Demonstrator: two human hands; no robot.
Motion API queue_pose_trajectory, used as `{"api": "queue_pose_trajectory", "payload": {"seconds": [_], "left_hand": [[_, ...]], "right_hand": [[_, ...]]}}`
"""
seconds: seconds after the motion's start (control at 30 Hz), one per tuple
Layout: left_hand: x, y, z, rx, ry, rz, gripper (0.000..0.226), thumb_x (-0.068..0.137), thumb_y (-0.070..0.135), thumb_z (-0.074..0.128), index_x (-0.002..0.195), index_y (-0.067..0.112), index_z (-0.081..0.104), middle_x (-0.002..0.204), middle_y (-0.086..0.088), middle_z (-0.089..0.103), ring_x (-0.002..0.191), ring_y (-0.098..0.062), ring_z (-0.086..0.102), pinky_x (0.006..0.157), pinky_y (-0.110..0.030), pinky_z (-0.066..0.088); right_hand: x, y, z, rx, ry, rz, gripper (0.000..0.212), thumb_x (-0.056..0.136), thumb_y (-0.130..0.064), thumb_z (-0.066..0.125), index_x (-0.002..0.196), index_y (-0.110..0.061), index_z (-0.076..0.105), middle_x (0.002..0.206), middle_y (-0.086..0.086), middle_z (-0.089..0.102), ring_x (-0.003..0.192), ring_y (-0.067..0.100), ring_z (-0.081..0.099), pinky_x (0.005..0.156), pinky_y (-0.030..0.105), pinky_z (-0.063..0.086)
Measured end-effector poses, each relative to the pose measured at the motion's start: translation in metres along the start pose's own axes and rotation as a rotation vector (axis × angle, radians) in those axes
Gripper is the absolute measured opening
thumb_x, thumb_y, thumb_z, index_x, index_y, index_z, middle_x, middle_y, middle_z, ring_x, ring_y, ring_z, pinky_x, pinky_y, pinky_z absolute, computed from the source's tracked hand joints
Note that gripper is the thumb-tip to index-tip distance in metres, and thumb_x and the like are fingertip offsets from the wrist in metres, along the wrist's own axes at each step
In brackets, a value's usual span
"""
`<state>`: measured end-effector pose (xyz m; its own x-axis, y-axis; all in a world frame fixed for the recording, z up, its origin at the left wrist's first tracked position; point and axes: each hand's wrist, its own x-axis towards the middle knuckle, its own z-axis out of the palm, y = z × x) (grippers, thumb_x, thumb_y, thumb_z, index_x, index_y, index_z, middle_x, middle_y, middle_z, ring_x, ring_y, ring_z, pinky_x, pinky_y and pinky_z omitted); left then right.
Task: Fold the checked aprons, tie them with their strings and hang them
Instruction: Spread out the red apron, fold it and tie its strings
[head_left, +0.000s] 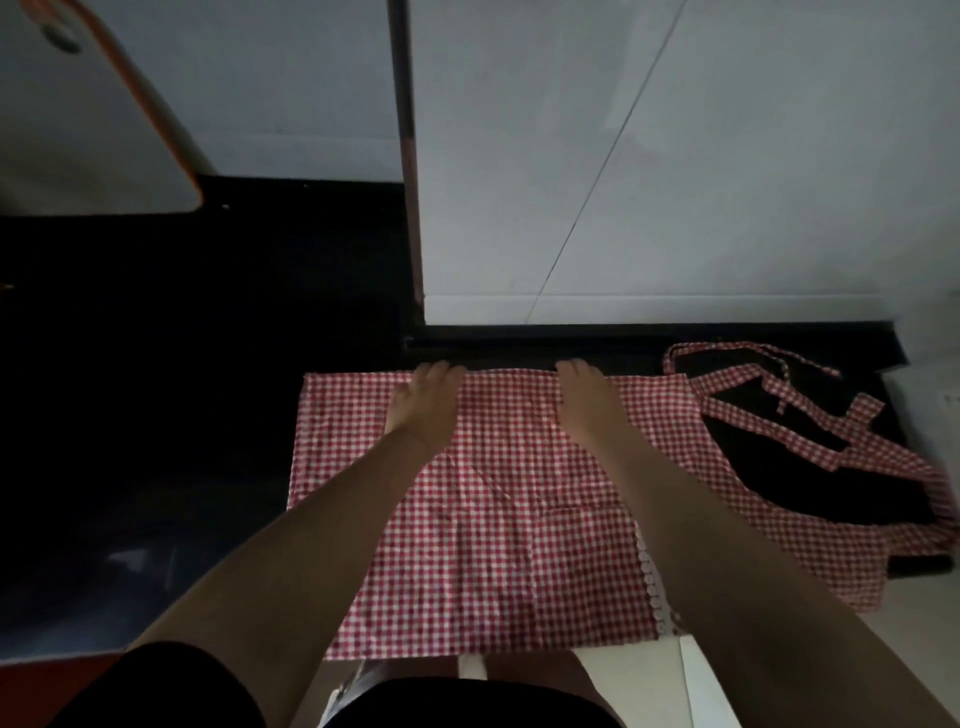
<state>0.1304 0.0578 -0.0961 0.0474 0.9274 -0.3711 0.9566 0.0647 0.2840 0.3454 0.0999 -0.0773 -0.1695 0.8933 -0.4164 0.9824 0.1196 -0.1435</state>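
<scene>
- Both hands, left hand (423, 402) and right hand (587, 397), lie at the far edge of the red checked apron (498, 519).
- Fingertips curl over that edge; grip unclear.
- Strings (779, 395) lie right, on the dark counter (156, 415).

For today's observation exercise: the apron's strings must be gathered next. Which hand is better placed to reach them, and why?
The right hand. The strings lie at the apron's right end, on its side; the left hand rests farther away along the far edge.

Both hands' fingertips curl out of sight over the apron's (498, 493) far edge, grip undeterminable.
</scene>
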Motion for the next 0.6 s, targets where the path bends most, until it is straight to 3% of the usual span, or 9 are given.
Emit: {"api": "queue_pose_trajectory", "payload": {"seconds": [0.17, 0.27, 0.37, 0.43, 0.47, 0.53, 0.6], "left_hand": [[0.013, 0.009, -0.007, 0.029, 0.002, 0.006, 0.055, 0.095, 0.020, 0.054, 0.146, 0.026, 0.036, 0.137, -0.004, 0.039, 0.129, -0.024, 0.034, 0.094, -0.040, 0.045], [0.024, 0.028, -0.004, -0.045, -0.032, 0.076, 0.049, 0.094, 0.025, 0.055, 0.142, 0.025, 0.044, 0.133, -0.003, 0.041, 0.126, -0.023, 0.035, 0.094, -0.039, 0.045], [0.035, 0.049, 0.000, -0.096, -0.032, 0.107, 0.049, 0.095, 0.023, 0.053, 0.143, 0.023, 0.044, 0.136, -0.003, 0.041, 0.129, -0.023, 0.034, 0.098, -0.039, 0.044], [0.041, 0.059, 0.002, -0.128, -0.007, 0.131, 0.045, 0.094, 0.021, 0.054, 0.139, 0.022, 0.049, 0.133, -0.003, 0.044, 0.126, -0.021, 0.038, 0.097, -0.039, 0.046], [0.042, 0.063, 0.002, -0.138, 0.002, 0.130, 0.041, 0.094, 0.020, 0.054, 0.135, 0.021, 0.051, 0.130, -0.003, 0.046, 0.123, -0.021, 0.041, 0.095, -0.039, 0.047], [0.044, 0.068, 0.000, -0.113, -0.001, 0.088, 0.033, 0.095, 0.019, 0.053, 0.128, 0.019, 0.056, 0.124, -0.005, 0.049, 0.119, -0.022, 0.045, 0.092, -0.039, 0.049], [0.045, 0.065, -0.003, -0.049, -0.027, 0.007, 0.029, 0.096, 0.024, 0.051, 0.123, 0.016, 0.059, 0.122, -0.007, 0.051, 0.115, -0.024, 0.050, 0.089, -0.038, 0.049]], "right_hand": [[0.006, -0.002, 0.001, -0.028, -0.062, -0.033, 0.047, 0.097, -0.034, 0.054, 0.141, -0.022, 0.040, 0.131, 0.009, 0.047, 0.122, 0.027, 0.043, 0.105, 0.045, 0.035], [0.013, -0.010, 0.003, -0.042, -0.062, -0.026, 0.041, 0.097, -0.033, 0.052, 0.137, -0.026, 0.044, 0.131, 0.008, 0.046, 0.124, 0.026, 0.040, 0.107, 0.047, 0.031], [0.020, -0.014, 0.003, -0.019, 0.020, -0.073, 0.017, 0.098, -0.030, 0.048, 0.112, -0.024, 0.054, 0.118, 0.002, 0.049, 0.115, 0.023, 0.042, 0.101, 0.042, 0.032], [0.021, -0.016, 0.000, 0.008, 0.047, -0.110, 0.002, 0.097, -0.026, 0.048, 0.098, -0.024, 0.048, 0.104, -0.002, 0.050, 0.108, 0.022, 0.048, 0.099, 0.041, 0.034], [0.021, -0.018, -0.002, 0.013, 0.049, -0.130, 0.005, 0.097, -0.024, 0.049, 0.094, -0.024, 0.044, 0.096, -0.004, 0.051, 0.103, 0.022, 0.051, 0.098, 0.042, 0.034], [0.022, -0.017, -0.006, 0.028, 0.035, -0.147, 0.006, 0.096, -0.021, 0.048, 0.096, -0.024, 0.043, 0.086, -0.006, 0.052, 0.093, 0.022, 0.053, 0.098, 0.043, 0.034], [0.023, -0.012, -0.010, -0.013, 0.017, -0.140, 0.013, 0.095, -0.020, 0.051, 0.106, -0.023, 0.046, 0.091, -0.003, 0.058, 0.094, 0.022, 0.054, 0.099, 0.043, 0.033]]}}
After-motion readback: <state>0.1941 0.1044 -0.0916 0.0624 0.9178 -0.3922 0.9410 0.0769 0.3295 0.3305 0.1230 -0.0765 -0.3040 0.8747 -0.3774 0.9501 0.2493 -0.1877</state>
